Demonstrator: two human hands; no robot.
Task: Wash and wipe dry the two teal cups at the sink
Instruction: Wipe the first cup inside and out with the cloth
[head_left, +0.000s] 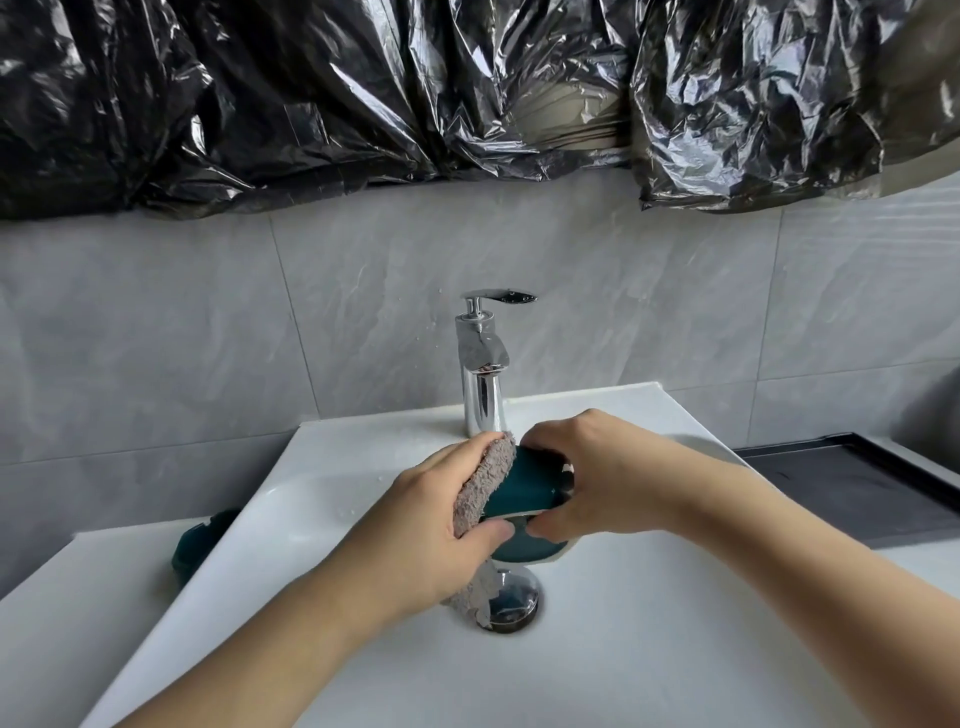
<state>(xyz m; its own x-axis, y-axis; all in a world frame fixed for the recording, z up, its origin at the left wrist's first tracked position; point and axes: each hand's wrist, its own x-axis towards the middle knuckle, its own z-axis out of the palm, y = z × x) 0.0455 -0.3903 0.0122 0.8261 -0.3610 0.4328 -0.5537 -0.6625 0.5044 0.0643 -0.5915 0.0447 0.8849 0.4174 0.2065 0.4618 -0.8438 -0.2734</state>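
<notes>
While my left hand wraps a grey cloth over one end of a teal cup, my right hand grips the other end, fingers curled over the top and thumb underneath. I hold the cup above the white sink, in front of the chrome tap and just above the drain. The cup lies on its side, its long axis running roughly left to right; the left end is buried under the cloth, and I cannot tell which end is the mouth. My left fingers are closed around the cloth, thumb pressed against the cup's lower edge, and the cloth's loose tail hangs down toward the drain. Below the cup, touching my right thumb, I see a teal rounded piece with a pale rim; I cannot tell what it is. The second cup sits on the counter left of the sink, partly hidden behind the basin's edge. Crumpled black plastic covers the wall above the grey tiles.
</notes>
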